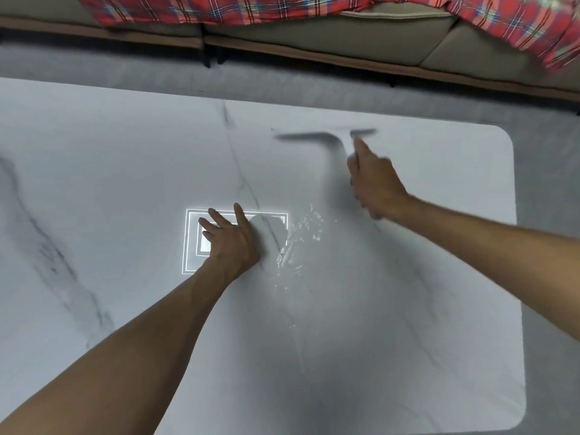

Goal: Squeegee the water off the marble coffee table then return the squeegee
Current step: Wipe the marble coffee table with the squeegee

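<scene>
The white marble coffee table [408, 356] with grey veins fills most of the view. My right hand [373, 180] grips the handle of a pale squeegee [329, 138], which is blurred; its blade lies crosswise near the table's far right part. A patch of water drops [298, 240] glistens in the middle of the table, nearer to me than the blade. My left hand [229, 240] rests flat on the marble just left of the water, fingers spread, over a bright reflection of a ceiling light.
A beige sofa [345, 36] with a red plaid blanket [219, 7] runs along the far side, across a strip of grey carpet [157, 73]. The table's rounded right edge [514, 183] borders more carpet.
</scene>
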